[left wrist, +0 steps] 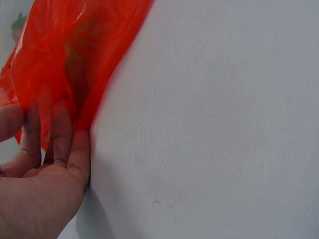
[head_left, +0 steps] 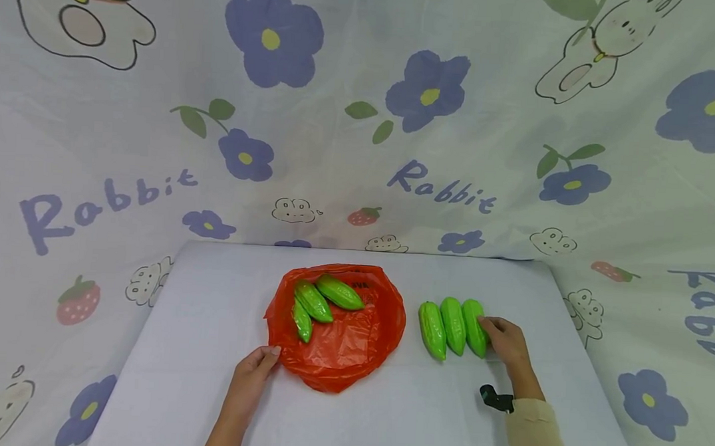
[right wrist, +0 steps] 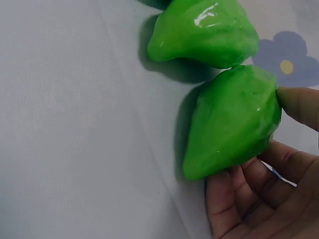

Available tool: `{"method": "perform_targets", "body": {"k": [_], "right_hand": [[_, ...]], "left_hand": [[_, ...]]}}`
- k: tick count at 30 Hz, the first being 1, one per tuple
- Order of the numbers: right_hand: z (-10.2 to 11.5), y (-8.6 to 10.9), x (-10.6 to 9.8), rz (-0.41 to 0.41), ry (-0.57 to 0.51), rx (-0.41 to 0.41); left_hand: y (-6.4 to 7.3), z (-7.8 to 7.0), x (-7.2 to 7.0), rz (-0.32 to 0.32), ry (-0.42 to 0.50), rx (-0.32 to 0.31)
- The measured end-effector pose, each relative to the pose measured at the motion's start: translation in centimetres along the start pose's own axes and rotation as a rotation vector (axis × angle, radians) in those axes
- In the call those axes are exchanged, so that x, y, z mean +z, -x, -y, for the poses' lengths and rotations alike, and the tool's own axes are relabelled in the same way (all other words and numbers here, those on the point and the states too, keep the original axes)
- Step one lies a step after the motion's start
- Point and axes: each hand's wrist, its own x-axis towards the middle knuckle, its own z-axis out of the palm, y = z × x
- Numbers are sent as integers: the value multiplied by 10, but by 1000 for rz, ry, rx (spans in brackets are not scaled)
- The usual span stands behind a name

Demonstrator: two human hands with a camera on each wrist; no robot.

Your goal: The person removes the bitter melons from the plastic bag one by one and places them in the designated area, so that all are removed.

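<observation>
Right hand [head_left: 508, 339]: reaching forward from a beige sleeve [head_left: 537, 434], turned inward, thumb and fingers curled about the rightmost green gourd [head_left: 474, 326], gripping it; gourd lies on the white table [head_left: 166, 361], right of the bag. Middle green gourd [head_left: 453, 325] and left green gourd [head_left: 432, 331]: side by side with it, in a row. Left hand [head_left: 254, 367]: forearm slanting up from the near side, thumb and fingers pinching the near left rim of a red plastic bag [head_left: 349, 346], mouth spread wide. Three green gourds [head_left: 313, 301]: inside the bag, toward its left. Edges: bag's far rim near the table's back edge, where a patterned cloth [head_left: 329, 182] rises. Room: a strip of bare tabletop between bag and row; wider stretches left of the bag and between the forearms.
</observation>
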Motion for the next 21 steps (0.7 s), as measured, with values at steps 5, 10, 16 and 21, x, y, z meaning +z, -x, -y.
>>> {"method": "perform_targets", "body": {"k": [5, 10, 16, 21], "right_hand": [[-1, -2, 4, -7, 5, 3], [0, -3, 8, 7, 14, -13], [-3, -3, 8, 11, 25, -7], [-3, 1, 6, -4, 39, 10]], "left_hand": [[-1, 0, 0, 1, 6, 4], [-1, 2, -2, -12, -1, 9], [-1, 3, -2, -6, -2, 19], [-1, 2, -1, -7, -15, 9]]}}
